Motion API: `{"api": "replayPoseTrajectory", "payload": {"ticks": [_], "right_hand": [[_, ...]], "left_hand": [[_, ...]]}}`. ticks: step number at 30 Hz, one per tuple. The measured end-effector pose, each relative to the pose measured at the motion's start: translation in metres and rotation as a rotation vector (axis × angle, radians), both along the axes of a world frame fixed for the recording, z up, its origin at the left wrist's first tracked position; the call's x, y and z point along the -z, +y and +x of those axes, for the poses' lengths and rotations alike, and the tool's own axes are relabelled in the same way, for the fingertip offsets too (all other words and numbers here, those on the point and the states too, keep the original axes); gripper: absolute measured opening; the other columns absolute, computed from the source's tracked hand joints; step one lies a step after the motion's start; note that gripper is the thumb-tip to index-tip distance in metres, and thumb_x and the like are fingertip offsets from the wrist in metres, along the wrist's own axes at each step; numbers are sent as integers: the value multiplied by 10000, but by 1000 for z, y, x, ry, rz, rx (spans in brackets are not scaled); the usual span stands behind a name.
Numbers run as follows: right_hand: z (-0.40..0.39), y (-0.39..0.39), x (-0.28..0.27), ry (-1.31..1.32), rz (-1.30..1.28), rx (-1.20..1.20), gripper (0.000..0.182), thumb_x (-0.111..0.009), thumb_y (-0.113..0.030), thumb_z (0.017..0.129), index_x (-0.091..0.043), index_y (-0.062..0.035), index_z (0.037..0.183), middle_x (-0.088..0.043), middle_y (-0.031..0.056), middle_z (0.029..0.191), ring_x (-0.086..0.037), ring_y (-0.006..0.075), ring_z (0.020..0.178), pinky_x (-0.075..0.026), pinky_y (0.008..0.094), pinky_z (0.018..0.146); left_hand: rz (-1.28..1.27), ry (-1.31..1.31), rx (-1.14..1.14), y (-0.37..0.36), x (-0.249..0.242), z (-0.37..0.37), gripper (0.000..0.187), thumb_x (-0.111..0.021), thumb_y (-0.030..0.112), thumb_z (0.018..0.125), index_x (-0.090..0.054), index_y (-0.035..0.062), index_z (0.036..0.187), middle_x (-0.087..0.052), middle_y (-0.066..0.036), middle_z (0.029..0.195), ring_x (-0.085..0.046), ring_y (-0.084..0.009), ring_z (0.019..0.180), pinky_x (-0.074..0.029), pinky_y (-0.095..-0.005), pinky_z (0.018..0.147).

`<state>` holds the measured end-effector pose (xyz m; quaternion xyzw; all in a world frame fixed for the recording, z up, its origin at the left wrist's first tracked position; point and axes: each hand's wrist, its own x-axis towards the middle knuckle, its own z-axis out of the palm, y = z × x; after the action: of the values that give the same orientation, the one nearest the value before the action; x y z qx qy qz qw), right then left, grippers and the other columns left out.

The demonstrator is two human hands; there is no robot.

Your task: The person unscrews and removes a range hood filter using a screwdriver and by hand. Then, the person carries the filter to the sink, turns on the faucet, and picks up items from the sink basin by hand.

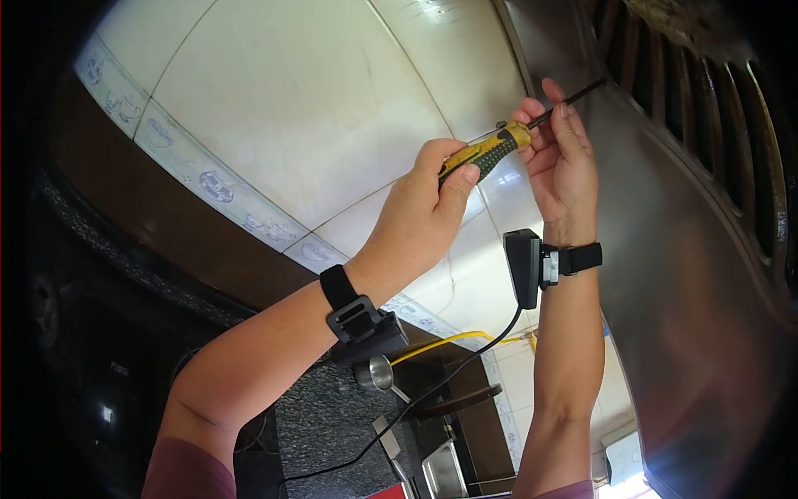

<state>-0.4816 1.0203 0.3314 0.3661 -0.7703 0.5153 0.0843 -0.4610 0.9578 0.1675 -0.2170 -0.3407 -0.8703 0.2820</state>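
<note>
A screwdriver (486,154) with a yellow and black handle and a dark shaft slants up to the right. My left hand (424,200) is wrapped round its handle, thumb along the near side. Farther up, my right hand (561,162), palm towards me, pinches the thin shaft between thumb and fingers. The shaft's tip reaches the brownish metal range hood (673,274), close beside its slotted grille (706,108). Black straps with small dark boxes sit round both wrists, and a black cable (465,362) runs down from the right one.
White wall tiles (307,108) with a patterned border (216,185) lie behind the hands. Below are a dark speckled counter (320,432), a black stove surface (108,374), a metal ladle or cup (378,373), a yellow hose (440,339) and a metal sink (445,470).
</note>
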Motion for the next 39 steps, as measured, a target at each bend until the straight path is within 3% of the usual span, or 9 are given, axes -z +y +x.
{"api": "replayPoseTrajectory", "payload": {"ticks": [12,16,19,22,29,31,32,34,39], "right_hand": [[-8,7,0,36,-56,-51,357,-508,-186,923,-460,12,1217,-615,79,828,-584,150,721,-487,254,697],[-7,5,-1,-2,-72,-100,349,-502,-174,925,-451,8,1218,-612,76,831,-584,150,742,-489,267,704],[-3,-1,-1,-16,-81,-72,338,-499,-170,926,-453,4,1212,-613,78,845,-586,151,759,-490,269,708],[-2,-4,-1,-22,-111,-66,331,-505,-162,922,-454,-1,1207,-615,81,849,-590,152,751,-492,262,699],[5,-7,-5,-8,-112,-17,315,-535,-156,907,-478,-4,1177,-618,75,832,-578,120,696,-477,228,642],[10,-9,-7,18,-74,26,300,-550,-169,901,-503,-7,1148,-619,67,818,-572,105,680,-471,214,626],[15,-11,-8,85,9,141,316,-549,-194,903,-508,-11,1157,-623,57,815,-573,99,687,-474,222,654],[23,-11,-12,160,97,258,334,-548,-218,904,-513,-15,1166,-626,48,812,-574,92,694,-476,231,681],[32,-5,-22,88,153,286,292,-570,-196,890,-550,7,1099,-630,50,828,-598,89,731,-489,216,644]], "left_hand": [[267,12,1136,-29,7,-1,662,-345,612,884,-391,48,1227,-560,-143,855,-502,-162,526,-307,-161,399],[275,149,1195,-23,3,3,638,-451,565,872,-366,60,1253,-572,-143,857,-546,-181,554,-323,-173,391],[-51,49,-411,-12,-4,13,566,-677,255,797,-381,93,1251,-553,-126,828,-572,-206,601,-420,-265,416],[-266,114,-849,-11,1,8,546,-680,206,770,-423,90,1238,-514,-122,788,-565,-249,625,-473,-325,522],[-611,23,-1079,-19,-12,6,459,-676,190,770,-508,103,1189,-474,-72,678,-546,-221,572,-469,-314,507],[-61,185,-341,-15,-19,3,384,-613,244,839,-499,121,1184,-430,-13,604,-428,-100,438,-354,-240,358],[-57,181,-336,-17,-18,9,384,-613,244,839,-499,121,1184,-430,-13,604,-428,-100,438,-354,-240,358],[364,109,991,-25,-18,27,341,-527,318,891,-493,117,1164,-402,25,580,-296,-36,400,-245,-195,345],[315,51,828,-23,-14,55,386,-488,301,917,-457,86,1236,-375,33,569,-249,-35,403,-204,-190,358]]}}
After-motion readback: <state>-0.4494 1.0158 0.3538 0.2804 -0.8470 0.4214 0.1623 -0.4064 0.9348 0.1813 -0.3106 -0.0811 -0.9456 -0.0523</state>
